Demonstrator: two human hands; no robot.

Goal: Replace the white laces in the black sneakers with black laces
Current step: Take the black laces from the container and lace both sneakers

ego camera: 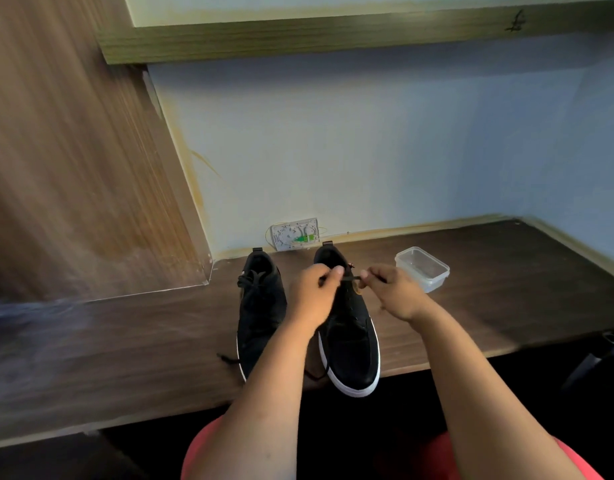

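Observation:
Two black sneakers with white soles stand side by side on the dark wooden desk, toes toward me. The left sneaker carries a black lace, tied near its top, with one end trailing by its toe. Over the upper part of the right sneaker, my left hand and my right hand each pinch a black lace, stretched taut between them. Another length of black lace hangs past the right sneaker's toe. No white lace is in sight.
A clear plastic container stands open on the desk, right of the right sneaker. A white wall box with wires sits behind the sneakers. A wooden panel rises at the left, a shelf hangs overhead, and the desk's front edge runs just below the toes.

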